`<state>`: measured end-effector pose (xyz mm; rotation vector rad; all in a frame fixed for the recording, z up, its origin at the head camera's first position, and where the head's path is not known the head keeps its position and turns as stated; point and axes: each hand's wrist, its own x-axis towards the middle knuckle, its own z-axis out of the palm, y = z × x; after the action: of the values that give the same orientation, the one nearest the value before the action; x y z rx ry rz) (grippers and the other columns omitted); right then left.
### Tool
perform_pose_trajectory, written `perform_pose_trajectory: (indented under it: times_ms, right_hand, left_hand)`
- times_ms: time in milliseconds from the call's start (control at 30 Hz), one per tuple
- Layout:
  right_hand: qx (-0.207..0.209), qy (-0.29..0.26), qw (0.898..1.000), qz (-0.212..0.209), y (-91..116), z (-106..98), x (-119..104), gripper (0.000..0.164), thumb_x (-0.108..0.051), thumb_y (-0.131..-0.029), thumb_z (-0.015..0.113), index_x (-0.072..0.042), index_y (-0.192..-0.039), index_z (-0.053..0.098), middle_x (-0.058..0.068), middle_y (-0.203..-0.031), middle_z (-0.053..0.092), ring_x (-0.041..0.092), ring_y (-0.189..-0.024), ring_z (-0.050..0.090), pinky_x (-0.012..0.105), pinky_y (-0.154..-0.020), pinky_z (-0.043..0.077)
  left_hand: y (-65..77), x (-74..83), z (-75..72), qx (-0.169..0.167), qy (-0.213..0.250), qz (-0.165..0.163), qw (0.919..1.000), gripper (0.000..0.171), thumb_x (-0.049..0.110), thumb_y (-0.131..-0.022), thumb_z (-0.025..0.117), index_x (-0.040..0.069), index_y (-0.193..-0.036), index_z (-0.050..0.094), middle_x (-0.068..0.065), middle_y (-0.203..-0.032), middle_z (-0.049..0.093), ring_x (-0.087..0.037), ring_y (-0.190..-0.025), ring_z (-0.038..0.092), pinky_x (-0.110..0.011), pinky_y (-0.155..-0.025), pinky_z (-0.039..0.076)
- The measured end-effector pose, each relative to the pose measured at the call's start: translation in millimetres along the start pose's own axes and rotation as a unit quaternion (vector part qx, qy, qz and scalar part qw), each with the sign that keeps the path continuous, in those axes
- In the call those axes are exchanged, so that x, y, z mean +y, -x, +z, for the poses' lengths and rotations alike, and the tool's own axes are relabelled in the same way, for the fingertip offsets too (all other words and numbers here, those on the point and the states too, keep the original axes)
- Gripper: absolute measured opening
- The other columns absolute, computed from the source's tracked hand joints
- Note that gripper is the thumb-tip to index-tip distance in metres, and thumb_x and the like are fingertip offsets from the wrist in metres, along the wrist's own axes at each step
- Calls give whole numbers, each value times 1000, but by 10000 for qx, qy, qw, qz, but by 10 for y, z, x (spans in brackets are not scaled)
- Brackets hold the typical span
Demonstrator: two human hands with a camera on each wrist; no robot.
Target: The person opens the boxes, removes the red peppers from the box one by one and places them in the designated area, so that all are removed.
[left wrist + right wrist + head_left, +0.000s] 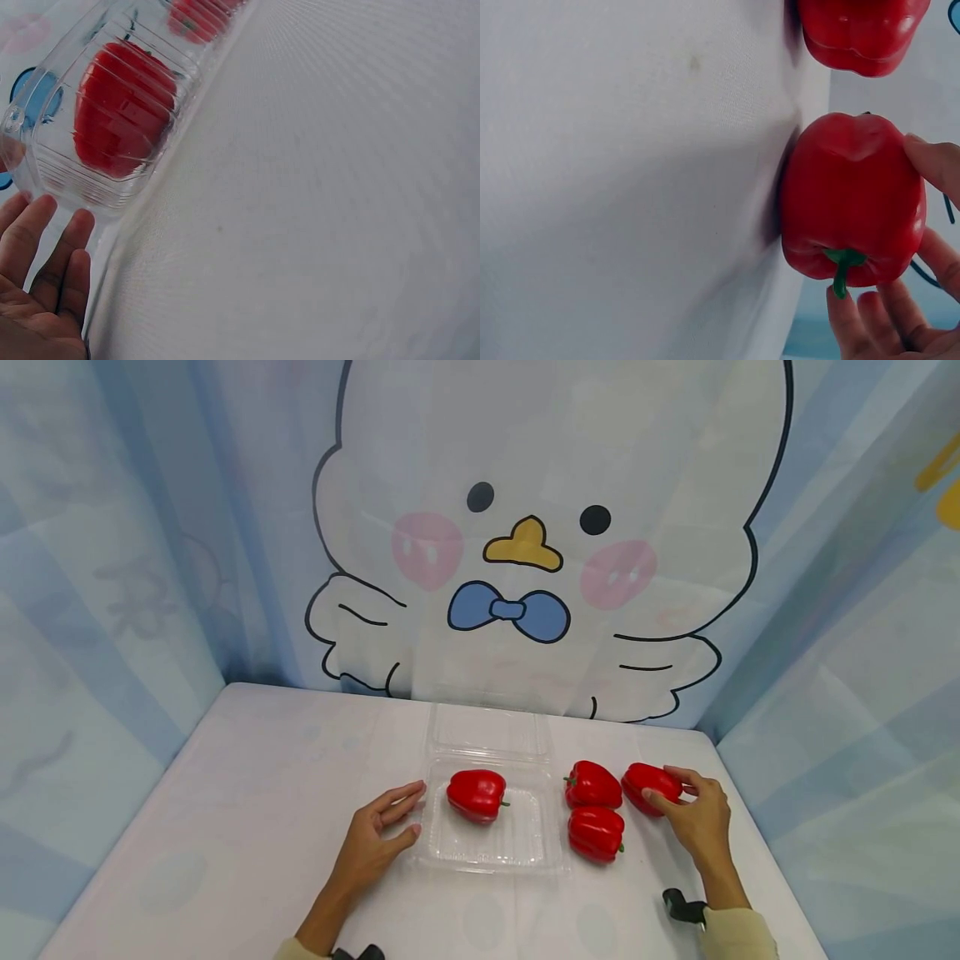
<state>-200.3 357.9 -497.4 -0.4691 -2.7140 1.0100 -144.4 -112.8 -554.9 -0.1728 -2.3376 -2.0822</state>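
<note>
A clear plastic clamshell container [525, 860] lies with its lid [487, 731] folded back, and one red bell pepper [476, 795] sits inside it. My left hand [375, 839] is at the container's left side, fingers loosely extended, fingertips right by its wall. On the right, my right hand [701, 814] holds another red bell pepper [855, 195] between thumb and fingers. In the right wrist view that pepper's green stem [844, 270] points down toward the fingers. Two more red bell peppers, one farther [592, 785] and one nearer [596, 833], lie between the container and my right hand.
The white-covered table [225, 827] runs back to a hanging curtain [660, 460] with a cartoon bird printed on it. More blue and white curtain [97, 568] hangs at the sides. Dark wrist-camera parts [682, 906] show at my sleeves.
</note>
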Motion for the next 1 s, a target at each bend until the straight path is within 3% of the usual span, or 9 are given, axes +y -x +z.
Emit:
perform_pose_trajectory:
  times_ms: [400, 733, 1000]
  right_hand:
    - [186, 239, 9995, -114, 42, -22, -59, 69, -32, -89, 85, -10, -150, 60, 28, -152, 46, 46, -134, 45, 65, -100, 57]
    - [450, 174, 9976, -488, 142, -48, -314, 66, -23, -87, 88, -11, -146, 63, 27, -151, 48, 45, -136, 46, 66, -104, 55]
    - [433, 45, 9954, -857, 240, -75, -546, 64, -21, -87, 88, -13, -146, 64, 25, -149, 51, 45, -136, 47, 68, -99, 57]
  left_hand:
    - [-2, -7, 3, -18, 50, 63, 10000, 57, 1, -94, 76, 10, -148, 60, -7, -152, 62, -27, -139, 63, -9, -110, 41]
    - [-3, -18, -6, -26, 99, 110, 9999, 57, 1, -94, 76, 11, -148, 61, -7, -152, 62, -27, -140, 62, -9, -110, 41]
    - [-2, -27, -2, -39, 46, 93, 9999, 57, 3, -94, 76, 11, -148, 60, -7, -153, 62, -27, -140, 63, -12, -111, 42]
